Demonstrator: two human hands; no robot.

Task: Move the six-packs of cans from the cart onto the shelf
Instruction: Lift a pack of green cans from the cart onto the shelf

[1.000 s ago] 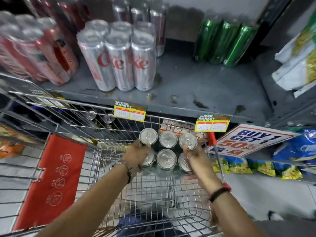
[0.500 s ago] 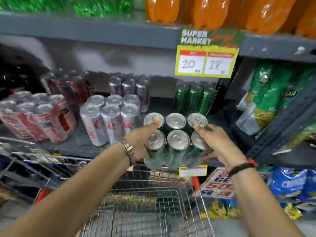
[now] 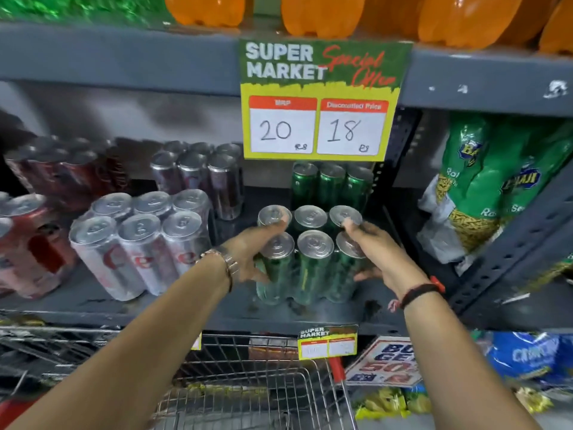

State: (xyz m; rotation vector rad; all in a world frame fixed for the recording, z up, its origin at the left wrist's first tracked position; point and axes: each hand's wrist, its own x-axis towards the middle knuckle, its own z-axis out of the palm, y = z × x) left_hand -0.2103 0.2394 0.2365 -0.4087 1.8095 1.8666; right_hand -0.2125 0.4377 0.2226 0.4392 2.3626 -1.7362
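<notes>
Looking down through the head camera, the only view there is, a green six-pack (image 3: 310, 259) stands upright near the front of the grey shelf (image 3: 192, 308), its base appearing to rest on the shelf surface. The left hand (image 3: 248, 256) is wrapped around its left side, thumb up over a rear can top and fingers low against the front can. The right hand (image 3: 375, 259) clasps the right side the same way — both hands are closed on the pack, neither one spread free.

Judging the progress: this pack seems set down or nearly so, directly in front of another green pack (image 3: 331, 184) at the back of the shelf. What remains for it is to let go, and perhaps a push back to close the gap between the two. To the left stand a silver six-pack (image 3: 139, 243), a dark pack (image 3: 201, 178) behind it, and red packs (image 3: 28, 240) at the edge of the frame, so much of the shelf looks stocked already.

The wire cart (image 3: 248, 395) shows below the shelf edge. The part of its basket that is in view holds no cans — but the arms and the frame's bottom edge hide the rest, so whether more six-packs wait there cannot be told. A yellow price card (image 3: 319, 103) hangs above from the upper shelf.
</notes>
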